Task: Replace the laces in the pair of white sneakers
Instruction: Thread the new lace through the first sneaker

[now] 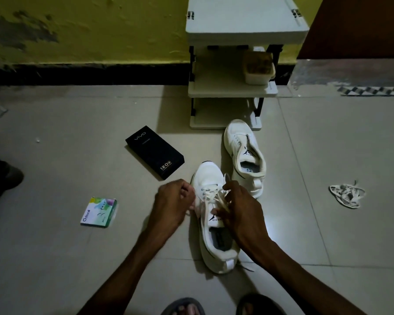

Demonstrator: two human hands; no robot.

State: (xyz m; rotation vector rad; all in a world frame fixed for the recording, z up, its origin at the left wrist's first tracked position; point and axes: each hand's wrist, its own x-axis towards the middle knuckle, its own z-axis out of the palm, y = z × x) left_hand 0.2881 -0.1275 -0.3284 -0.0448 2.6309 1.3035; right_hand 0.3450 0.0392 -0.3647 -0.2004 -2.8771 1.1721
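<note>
Two hands (173, 202) (239, 208), one lace (210, 195), two white sneakers (208, 178) (241, 142)

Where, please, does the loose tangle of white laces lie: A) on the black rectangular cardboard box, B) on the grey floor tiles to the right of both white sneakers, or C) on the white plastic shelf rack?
B: the loose tangle of white laces rests on the grey floor tiles, right of the near white sneaker and the far white sneaker.

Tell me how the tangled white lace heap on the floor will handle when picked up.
The tangled heap of white flat laces likely goes floppy, since it lies in slack loops. Probably light: thin cord, little bulk. Strands may dangle and snag, being intertwined.
</note>
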